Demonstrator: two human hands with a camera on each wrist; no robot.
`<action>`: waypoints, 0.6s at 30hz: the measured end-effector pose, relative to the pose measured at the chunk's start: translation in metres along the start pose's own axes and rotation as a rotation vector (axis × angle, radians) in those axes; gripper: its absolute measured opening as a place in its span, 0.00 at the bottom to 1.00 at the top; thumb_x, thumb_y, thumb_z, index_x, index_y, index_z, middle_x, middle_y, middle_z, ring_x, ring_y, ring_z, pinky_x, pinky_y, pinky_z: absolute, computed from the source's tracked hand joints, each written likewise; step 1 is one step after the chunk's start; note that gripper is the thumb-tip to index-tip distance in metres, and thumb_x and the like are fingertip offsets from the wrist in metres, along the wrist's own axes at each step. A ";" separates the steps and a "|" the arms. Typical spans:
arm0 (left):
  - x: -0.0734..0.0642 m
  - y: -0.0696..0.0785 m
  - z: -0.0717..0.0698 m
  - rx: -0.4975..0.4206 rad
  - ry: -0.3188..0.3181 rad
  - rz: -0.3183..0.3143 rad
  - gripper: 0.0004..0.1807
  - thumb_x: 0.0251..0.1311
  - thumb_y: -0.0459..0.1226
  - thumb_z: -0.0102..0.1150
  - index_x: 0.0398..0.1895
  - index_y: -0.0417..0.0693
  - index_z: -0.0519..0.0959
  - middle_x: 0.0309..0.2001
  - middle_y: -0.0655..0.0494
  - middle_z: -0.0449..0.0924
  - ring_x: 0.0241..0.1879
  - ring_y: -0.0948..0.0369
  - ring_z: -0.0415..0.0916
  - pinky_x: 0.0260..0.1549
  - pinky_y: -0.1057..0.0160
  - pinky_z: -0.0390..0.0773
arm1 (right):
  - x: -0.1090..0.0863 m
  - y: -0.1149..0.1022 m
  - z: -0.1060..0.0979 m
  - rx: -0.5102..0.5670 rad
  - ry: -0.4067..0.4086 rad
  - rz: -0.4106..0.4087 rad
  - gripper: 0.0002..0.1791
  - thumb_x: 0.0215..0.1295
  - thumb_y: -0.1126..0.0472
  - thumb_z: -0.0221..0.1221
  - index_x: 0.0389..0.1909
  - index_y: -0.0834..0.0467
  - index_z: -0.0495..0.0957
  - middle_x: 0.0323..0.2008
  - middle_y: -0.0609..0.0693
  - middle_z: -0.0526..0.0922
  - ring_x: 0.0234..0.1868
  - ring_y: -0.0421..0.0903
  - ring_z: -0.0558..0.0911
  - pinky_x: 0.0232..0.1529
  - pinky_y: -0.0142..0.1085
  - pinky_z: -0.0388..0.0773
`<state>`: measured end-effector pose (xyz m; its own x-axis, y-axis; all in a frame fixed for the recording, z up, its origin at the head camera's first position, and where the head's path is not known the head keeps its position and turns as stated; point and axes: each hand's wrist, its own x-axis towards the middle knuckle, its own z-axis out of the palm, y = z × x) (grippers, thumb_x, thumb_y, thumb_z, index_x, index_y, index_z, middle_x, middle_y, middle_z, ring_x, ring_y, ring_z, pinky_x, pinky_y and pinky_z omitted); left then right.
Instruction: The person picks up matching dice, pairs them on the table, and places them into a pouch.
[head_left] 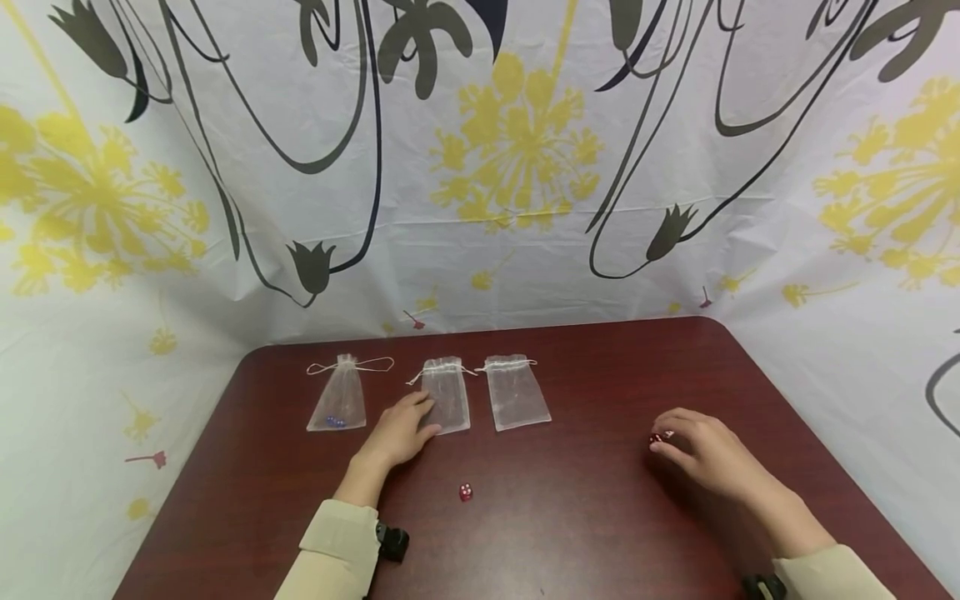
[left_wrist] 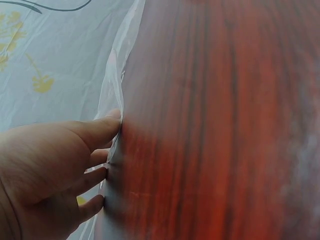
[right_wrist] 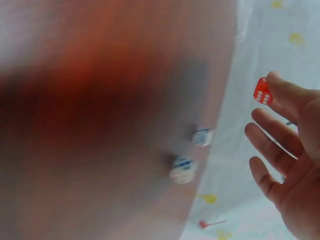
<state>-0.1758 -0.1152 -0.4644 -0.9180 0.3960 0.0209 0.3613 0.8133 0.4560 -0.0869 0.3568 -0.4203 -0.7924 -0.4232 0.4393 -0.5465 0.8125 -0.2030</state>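
Just beside left hand (head_left: pixel 397 431), filled bag (head_left: pixel 345 393)

Red die (right_wrist: pixel 262 92), white pips, pinched in right hand (head_left: pixel 703 450), sheer white bag (head_left: pixel 452 400), middle of three, touched by left hand (head_left: pixel 397 429)

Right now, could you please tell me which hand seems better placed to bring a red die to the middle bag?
Probably the right hand: it pinches a red die, while the left hand touches the middle bag.
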 end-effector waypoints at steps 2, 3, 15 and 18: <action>0.000 0.000 0.000 0.003 -0.002 0.000 0.29 0.70 0.43 0.61 0.68 0.36 0.73 0.72 0.40 0.66 0.74 0.44 0.59 0.67 0.38 0.63 | 0.009 -0.004 -0.003 0.023 0.008 -0.027 0.13 0.51 0.64 0.75 0.36 0.51 0.84 0.38 0.42 0.84 0.34 0.41 0.84 0.34 0.40 0.81; 0.000 -0.001 0.000 0.003 -0.003 0.000 0.29 0.70 0.43 0.61 0.68 0.36 0.73 0.72 0.40 0.66 0.74 0.44 0.59 0.67 0.38 0.63 | 0.014 -0.006 -0.004 0.036 0.009 -0.040 0.13 0.51 0.65 0.75 0.36 0.50 0.84 0.37 0.41 0.84 0.33 0.41 0.83 0.33 0.39 0.80; 0.000 0.001 -0.003 -0.005 -0.012 0.006 0.29 0.71 0.43 0.61 0.68 0.35 0.72 0.72 0.40 0.66 0.73 0.43 0.59 0.67 0.36 0.63 | 0.053 -0.041 -0.013 0.094 -0.037 -0.138 0.12 0.55 0.63 0.74 0.36 0.47 0.84 0.39 0.38 0.84 0.40 0.36 0.83 0.39 0.37 0.81; 0.000 0.001 -0.003 -0.004 -0.012 0.005 0.29 0.70 0.43 0.61 0.68 0.36 0.73 0.72 0.40 0.66 0.73 0.43 0.59 0.67 0.36 0.63 | 0.059 -0.048 -0.011 0.098 -0.046 -0.156 0.10 0.55 0.62 0.74 0.36 0.50 0.85 0.39 0.40 0.85 0.41 0.38 0.84 0.40 0.41 0.83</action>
<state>-0.1764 -0.1161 -0.4611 -0.9142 0.4050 0.0123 0.3649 0.8096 0.4597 -0.1042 0.2972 -0.3755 -0.7064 -0.5605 0.4324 -0.6855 0.6939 -0.2205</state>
